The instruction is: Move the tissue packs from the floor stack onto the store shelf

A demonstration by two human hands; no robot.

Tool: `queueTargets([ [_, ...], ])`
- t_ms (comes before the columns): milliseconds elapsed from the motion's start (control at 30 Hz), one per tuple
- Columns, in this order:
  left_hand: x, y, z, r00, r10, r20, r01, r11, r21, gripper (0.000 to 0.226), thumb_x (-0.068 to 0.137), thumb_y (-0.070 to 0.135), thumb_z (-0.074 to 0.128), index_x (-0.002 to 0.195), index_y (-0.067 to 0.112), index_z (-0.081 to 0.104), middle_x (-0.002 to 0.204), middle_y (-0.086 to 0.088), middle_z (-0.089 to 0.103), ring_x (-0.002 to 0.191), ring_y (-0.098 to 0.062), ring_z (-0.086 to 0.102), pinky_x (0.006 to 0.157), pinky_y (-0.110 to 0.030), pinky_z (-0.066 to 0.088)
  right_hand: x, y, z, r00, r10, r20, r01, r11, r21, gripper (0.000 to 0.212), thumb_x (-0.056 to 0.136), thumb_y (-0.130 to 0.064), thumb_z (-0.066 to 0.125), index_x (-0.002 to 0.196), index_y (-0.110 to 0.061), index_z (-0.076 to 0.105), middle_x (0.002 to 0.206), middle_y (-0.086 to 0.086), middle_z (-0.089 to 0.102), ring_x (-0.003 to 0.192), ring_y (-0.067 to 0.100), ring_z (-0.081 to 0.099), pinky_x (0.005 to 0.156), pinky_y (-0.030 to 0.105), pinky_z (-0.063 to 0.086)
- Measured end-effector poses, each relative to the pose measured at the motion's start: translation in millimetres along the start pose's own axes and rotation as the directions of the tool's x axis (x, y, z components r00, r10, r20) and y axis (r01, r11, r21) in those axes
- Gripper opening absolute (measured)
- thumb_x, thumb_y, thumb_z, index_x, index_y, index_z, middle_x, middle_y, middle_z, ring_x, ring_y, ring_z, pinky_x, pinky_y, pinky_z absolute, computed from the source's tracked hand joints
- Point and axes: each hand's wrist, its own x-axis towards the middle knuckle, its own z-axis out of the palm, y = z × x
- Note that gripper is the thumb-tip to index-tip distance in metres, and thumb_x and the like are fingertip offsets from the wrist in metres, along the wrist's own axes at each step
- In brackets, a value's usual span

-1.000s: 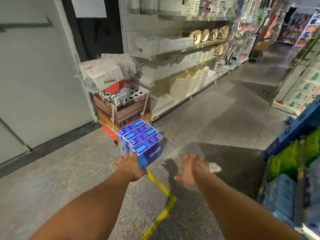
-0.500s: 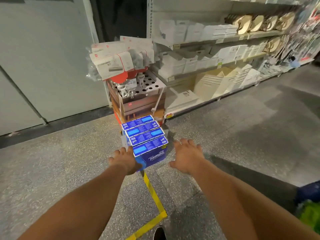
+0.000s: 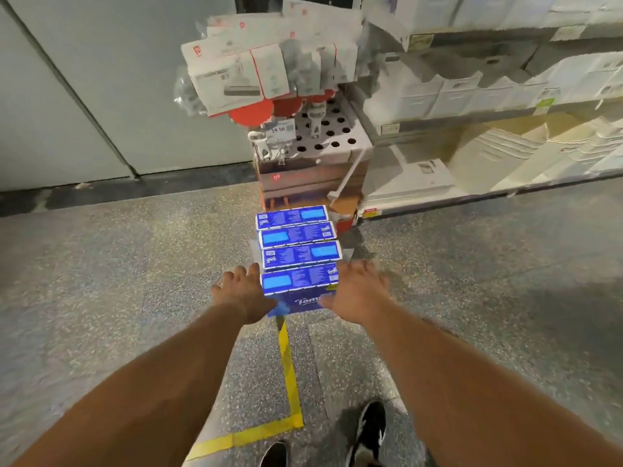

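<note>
Here the person's left hand (image 3: 243,291) and right hand (image 3: 358,291) flank the nearest glossy blue rectangular tissue pack (image 3: 299,289) in the row on the speckled grey floor (image 3: 135,264), fingers spread, apparently ready to clamp it between the palms.

blue rectangular tissue packs (image 3: 298,251): 4 | bare hands (image 3: 244,293): 2 | black shoes (image 3: 369,429): 2 | yellow floor tape line (image 3: 288,369): 1
</note>
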Motion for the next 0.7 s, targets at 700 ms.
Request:
queueTargets([
  [700,378,28,316,0.998,-0.07,0.01,0.069,0.995,0.065,0.116,0.076,0.068,0.069,0.159,0.021,0.004,0.167,0.003,0.005,0.153,-0.027,0.003,0.117,-0.061,0.016,400,119,307,0.973,-0.126,0.196,0.141,0.988,-0.064,0.103,0.087,-0.066,0.064,0.161,-0.021,0.01,0.17,0.002,-0.001,0.156,0.026,-0.001,0.119,0.063,0.014],
])
